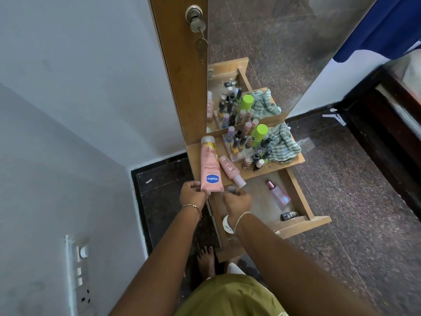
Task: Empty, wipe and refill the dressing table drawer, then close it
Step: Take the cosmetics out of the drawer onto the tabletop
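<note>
A pink Vaseline lotion tube (pixel 209 165) lies on the left end of the dressing table shelf (pixel 293 161), cap pointing away. My left hand (pixel 193 194) pinches its crimped near end; my right hand (pixel 237 201) closes on the same end's right corner. The wooden drawer (pixel 296 192) below stands pulled out. Inside lie a pink perfume bottle (pixel 279 194), a small dark bottle (pixel 288 215) and a white round jar (pixel 228 224), partly hidden by my right wrist. A smaller pink bottle (pixel 231 169) lies beside the tube. A green striped cloth (pixel 282 142) sits crumpled on the shelf's right.
Several nail polish bottles and a lime-green capped can (pixel 258 133) crowd the shelf in front of the mirror (pixel 284 53). A key hangs in the lock (pixel 196 19) on the wooden frame. A wall switchboard (pixel 79 270) is at lower left. My bare feet stand below the drawer.
</note>
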Demonstrator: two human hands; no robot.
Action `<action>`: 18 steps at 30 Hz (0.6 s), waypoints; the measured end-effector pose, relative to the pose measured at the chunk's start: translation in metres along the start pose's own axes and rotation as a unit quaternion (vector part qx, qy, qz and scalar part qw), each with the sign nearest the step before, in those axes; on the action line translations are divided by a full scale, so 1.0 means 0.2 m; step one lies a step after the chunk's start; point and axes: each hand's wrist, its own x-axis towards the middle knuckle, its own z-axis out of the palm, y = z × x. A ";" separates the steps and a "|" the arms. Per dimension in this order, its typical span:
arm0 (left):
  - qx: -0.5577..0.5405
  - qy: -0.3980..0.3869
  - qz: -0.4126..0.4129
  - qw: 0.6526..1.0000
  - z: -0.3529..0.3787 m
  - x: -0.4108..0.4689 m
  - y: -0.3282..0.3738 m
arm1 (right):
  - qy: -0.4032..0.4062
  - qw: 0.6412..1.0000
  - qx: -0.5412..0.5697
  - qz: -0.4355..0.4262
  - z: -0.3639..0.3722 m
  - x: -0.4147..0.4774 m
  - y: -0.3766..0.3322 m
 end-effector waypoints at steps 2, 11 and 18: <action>0.005 -0.008 -0.003 1.000 0.00 0.01 0.00 | 0.002 1.000 0.013 0.012 0.01 0.01 0.00; 0.122 -0.005 0.072 0.990 0.00 0.04 -0.05 | 0.000 0.999 0.026 0.024 -0.03 0.03 0.05; 0.368 0.021 0.234 0.900 0.07 -0.05 -0.03 | 0.011 1.000 0.021 0.004 -0.17 0.03 0.06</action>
